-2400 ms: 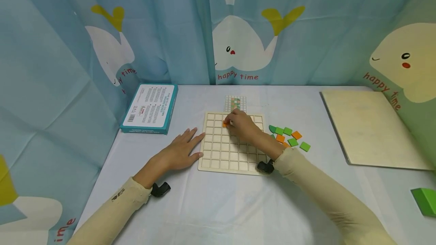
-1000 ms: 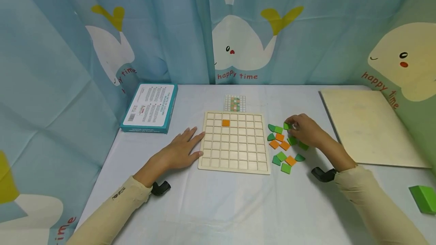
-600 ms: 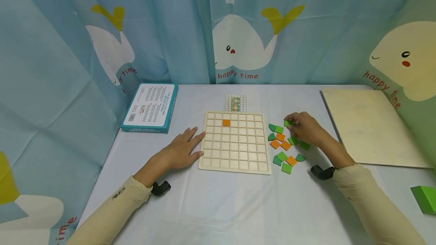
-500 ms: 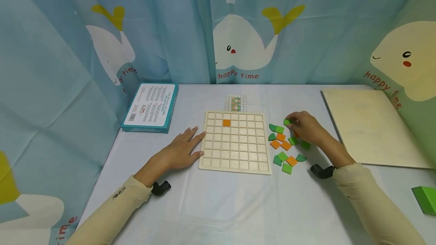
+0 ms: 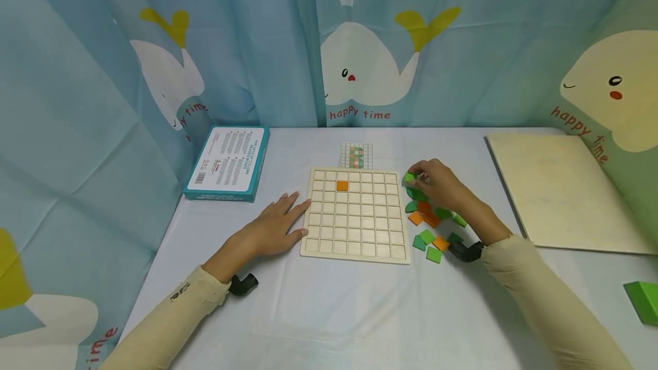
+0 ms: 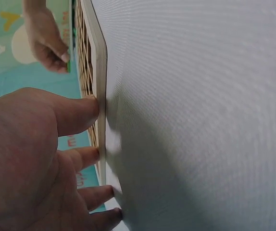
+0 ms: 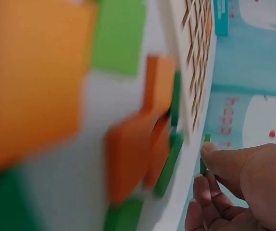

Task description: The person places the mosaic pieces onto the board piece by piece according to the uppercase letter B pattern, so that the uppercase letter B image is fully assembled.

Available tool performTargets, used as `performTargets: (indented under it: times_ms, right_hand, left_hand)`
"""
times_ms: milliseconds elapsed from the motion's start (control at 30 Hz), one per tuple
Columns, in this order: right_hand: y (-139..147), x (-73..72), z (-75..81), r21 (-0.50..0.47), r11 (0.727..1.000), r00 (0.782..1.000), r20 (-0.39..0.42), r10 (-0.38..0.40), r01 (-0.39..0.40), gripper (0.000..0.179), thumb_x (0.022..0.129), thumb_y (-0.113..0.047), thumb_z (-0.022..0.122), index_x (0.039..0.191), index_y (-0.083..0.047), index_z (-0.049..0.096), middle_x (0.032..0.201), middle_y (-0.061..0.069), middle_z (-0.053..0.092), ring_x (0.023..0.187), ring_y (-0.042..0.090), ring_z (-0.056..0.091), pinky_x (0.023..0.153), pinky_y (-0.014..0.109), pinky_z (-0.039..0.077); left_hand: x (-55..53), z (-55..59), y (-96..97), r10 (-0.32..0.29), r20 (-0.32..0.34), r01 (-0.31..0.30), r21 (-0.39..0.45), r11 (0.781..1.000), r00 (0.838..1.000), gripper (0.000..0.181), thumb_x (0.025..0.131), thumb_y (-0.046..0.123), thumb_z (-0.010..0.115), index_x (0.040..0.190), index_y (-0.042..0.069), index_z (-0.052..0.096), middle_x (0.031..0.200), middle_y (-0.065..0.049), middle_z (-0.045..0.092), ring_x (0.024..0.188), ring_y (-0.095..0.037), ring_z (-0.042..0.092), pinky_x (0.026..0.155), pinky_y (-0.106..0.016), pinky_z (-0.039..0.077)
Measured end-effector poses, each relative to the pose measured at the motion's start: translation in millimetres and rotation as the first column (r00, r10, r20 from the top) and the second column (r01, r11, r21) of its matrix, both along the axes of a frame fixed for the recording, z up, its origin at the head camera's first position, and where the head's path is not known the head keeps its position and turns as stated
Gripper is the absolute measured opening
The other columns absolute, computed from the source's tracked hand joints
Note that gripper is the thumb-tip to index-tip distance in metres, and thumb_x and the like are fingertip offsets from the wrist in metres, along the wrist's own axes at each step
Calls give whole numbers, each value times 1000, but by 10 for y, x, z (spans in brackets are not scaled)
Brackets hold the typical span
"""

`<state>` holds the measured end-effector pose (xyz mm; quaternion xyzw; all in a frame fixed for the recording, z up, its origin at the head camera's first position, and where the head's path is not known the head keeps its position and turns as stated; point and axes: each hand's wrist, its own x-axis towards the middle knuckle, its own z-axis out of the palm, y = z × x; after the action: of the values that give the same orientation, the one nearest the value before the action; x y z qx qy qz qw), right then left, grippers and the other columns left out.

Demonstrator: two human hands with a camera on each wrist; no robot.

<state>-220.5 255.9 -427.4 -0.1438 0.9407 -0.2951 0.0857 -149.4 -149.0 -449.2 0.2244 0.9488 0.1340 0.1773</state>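
My right hand (image 5: 437, 183) pinches a light green square tile (image 5: 409, 177) between thumb and fingers, just off the upper right corner of the wooden grid board (image 5: 354, 233). In the right wrist view the same green tile (image 7: 206, 139) shows edge-on in the pinch. One orange square tile (image 5: 342, 186) lies in a cell of the second row of the board. My left hand (image 5: 272, 226) lies with spread fingers, thumb and fingertips touching the board's left edge. Loose green and orange tiles (image 5: 433, 254) lie right of the board, some hidden beneath the right hand.
A small printed pattern card (image 5: 356, 156) lies behind the board. At the back left is a teal and white box (image 5: 226, 161). A plain wooden panel (image 5: 560, 193) lies at the right, with a green block (image 5: 642, 301) near the right edge.
My right hand left the orange tile in the board and reached the loose tiles. It picked up a green tile and has moved left with it toward the board. The left hand stays put.
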Motion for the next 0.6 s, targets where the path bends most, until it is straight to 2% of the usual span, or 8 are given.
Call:
performTargets:
  times_ms: [233, 467, 600]
  right_hand:
    - [-344, -91, 1, -45, 992, 993, -18, 120, -120, 29, 107, -3, 60, 133, 10, 59, 129, 30, 53, 114, 43, 59, 96, 53, 54]
    - [-769, -94, -28, -70, 978, 980, 1, 199, -199, 29, 104, -4, 66, 130, 7, 60, 126, 26, 55, 111, 38, 61, 95, 50, 55]
    - [-924, -85, -89, -14, 976, 975, -45, 217, -217, 20, 102, -6, 70, 120, 0, 64, 121, 20, 59, 107, 34, 62, 96, 53, 50]
  left_hand:
    - [-6, 2, 3, -1, -7, 1, 14, 1000, 1000, 71, 109, 48, 51, 170, 23, 24, 177, -15, 13, 164, -38, 9, 130, -59, 16]
    - [-8, -4, 5, 0, -5, 0, 12, 1000, 1000, 71, 109, 48, 51, 170, 24, 25, 177, -14, 13, 164, -38, 9, 130, -58, 16]
    - [-1, 4, 6, 3, 0, -3, 15, 1000, 1000, 71, 109, 48, 52, 170, 24, 25, 177, -14, 13, 164, -38, 9, 130, -59, 16]
